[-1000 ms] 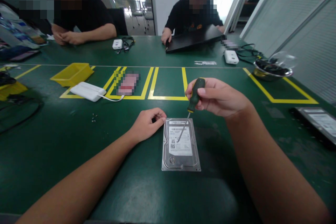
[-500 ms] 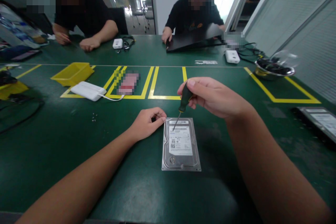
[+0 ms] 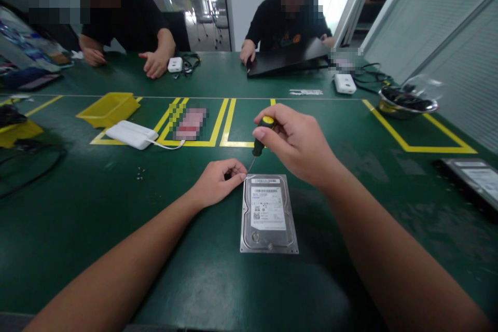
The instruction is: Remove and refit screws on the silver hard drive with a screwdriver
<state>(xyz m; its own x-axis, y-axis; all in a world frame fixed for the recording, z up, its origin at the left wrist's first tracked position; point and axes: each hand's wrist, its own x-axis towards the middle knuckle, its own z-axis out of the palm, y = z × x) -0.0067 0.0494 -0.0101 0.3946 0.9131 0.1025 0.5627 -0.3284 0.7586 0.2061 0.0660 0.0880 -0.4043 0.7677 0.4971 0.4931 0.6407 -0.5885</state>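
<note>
Screwdriver sits gripped in the fingers of the right hand, cap up, its shaft slanting toward the hard drive's eleven-o'clock corner, presumably so the tip reaches beside the left hand. Those left fingers are narrow and touch that corner, probably to steady it; whether they pinch anything cannot be told. The drive lies label-up on the tabletop; apparent small screws cluster toward its ten o'clock, perhaps kept together.
</note>
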